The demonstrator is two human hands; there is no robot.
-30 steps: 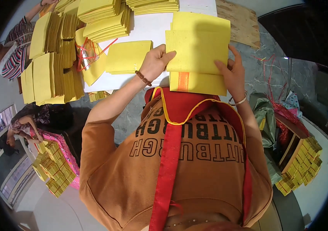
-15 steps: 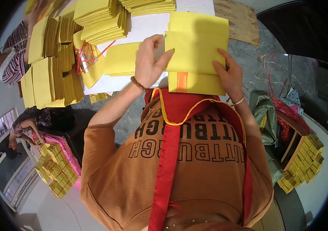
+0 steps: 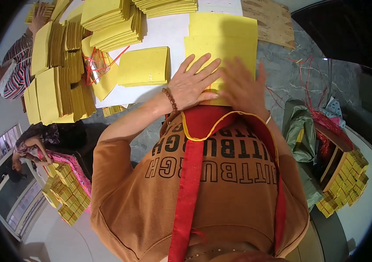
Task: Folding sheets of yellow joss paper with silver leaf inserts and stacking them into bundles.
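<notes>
Yellow paper sheets [image 3: 216, 46] lie overlapping on the white table in front of me. Flat on their lower left part rests my left hand [image 3: 196, 81], fingers stretched out. Beside it my right hand [image 3: 242, 85] is over the same paper, its fingers smeared by motion. Most of the lower paper is hidden under both hands. To the left of my left hand lies a small folded stack of yellow paper [image 3: 142, 66].
Tall stacks of yellow paper [image 3: 53, 89] fill the table's left side, with red strips [image 3: 92, 70] beside them. More stacks [image 3: 107, 15] stand at the back. Two other people [image 3: 13, 72] work at left. A green bag [image 3: 301, 135] and bundled yellow paper [image 3: 345, 183] are at right.
Both hands have moved inward from the sheet's side edges onto its lower part. The left hand has flattened on the paper, uncovering the small folded stack's right end.
</notes>
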